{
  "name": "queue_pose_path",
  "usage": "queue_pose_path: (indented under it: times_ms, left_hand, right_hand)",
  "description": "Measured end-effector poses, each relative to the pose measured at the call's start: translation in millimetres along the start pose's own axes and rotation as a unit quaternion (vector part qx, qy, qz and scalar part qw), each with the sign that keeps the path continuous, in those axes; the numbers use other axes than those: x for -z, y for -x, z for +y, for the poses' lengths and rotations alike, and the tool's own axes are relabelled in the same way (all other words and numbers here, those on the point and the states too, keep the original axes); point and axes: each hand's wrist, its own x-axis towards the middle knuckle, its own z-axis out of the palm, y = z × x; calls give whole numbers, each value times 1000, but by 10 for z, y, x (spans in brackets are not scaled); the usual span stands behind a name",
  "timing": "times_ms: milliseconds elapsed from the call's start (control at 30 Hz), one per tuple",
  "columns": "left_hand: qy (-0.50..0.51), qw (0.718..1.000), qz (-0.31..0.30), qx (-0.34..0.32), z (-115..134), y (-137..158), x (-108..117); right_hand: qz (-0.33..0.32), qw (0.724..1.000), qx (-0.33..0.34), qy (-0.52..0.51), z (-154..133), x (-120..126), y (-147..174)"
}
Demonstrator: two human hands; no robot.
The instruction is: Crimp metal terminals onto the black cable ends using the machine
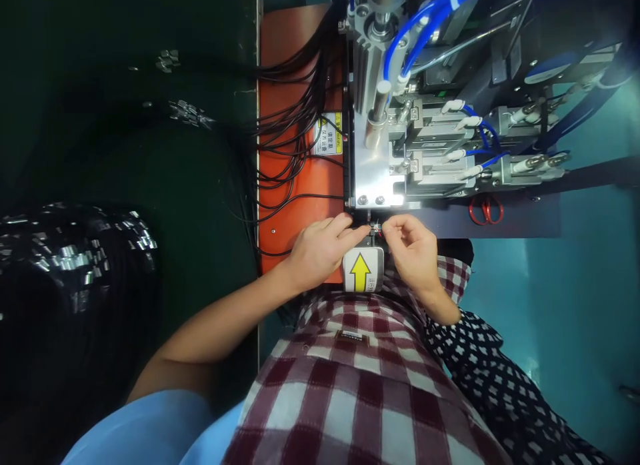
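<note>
At the front of the machine [379, 175], both hands meet over a small metal fixture [371, 240]. My left hand [323, 250] lies to its left, palm down, with its thumb and fingertips closing in at the fixture. A thin black cable [277, 254] runs in under this hand; its grip on the cable is partly hidden. From the right, my right hand [414, 252] pinches fine coloured wires [378, 229], some of them red, between thumb and forefinger. Just below the fingers sits a white label with a yellow arrow [361, 272].
Many black cables [295, 128] cross the orange panel [280, 218] from the left. Bundles with shiny ends [80, 252] lie on the dark green surface. Blue air tubes [415, 32] and cylinders rise above the hands. Red-handled scissors [486, 211] rest at the right.
</note>
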Motion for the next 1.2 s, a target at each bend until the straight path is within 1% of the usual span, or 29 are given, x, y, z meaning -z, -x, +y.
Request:
queue_pose_path:
  times_ms: [200,333,400,467,533,667,767,833,933,1000,1100,1167,1200]
  left_hand:
    - [-6,1000,14,-12,-15,2,-1]
    - [-1,1000,9,-9,-20,3,-4]
    - [0,1000,8,-10,-21,3,-5]
    - [-2,1000,15,-14,-20,1,-6]
    - [-5,999,29,-16,-17,-1,-9]
    - [-8,999,43,-14,-10,-4,-20]
    - [-6,999,32,-9,-13,-1,-28]
    - [-3,1000,27,-6,-18,1,-30]
    - [-1,1000,26,-12,-26,2,-26]
    - [-3,999,28,-16,-28,2,-23]
    - [-1,999,36,-20,-28,1,-21]
    - [0,999,39,-22,-25,1,-20]
    - [-1,999,40,-22,-24,0,-20]
  right_hand:
    - [-1,1000,-4,-5,12,-15,-17]
    - [8,997,-73,-39,34,16,-31]
    - [27,995,-86,-43,28,43,-28]
    - [39,997,-55,-25,-2,54,-19]
    - [30,999,-11,15,-52,39,-10]
    - [27,994,44,98,-155,-26,-14]
    - [38,991,76,106,-183,-48,-17]
    - [44,992,81,89,-171,-51,-9]
    - [54,996,53,46,-122,-56,12]
    - [57,998,14,5,-91,-61,15]
    - [35,992,-90,-84,-69,-62,-21]
    - [10,978,-156,-137,-63,-59,-62]
    - [-2,971,-178,-159,-57,-57,-82]
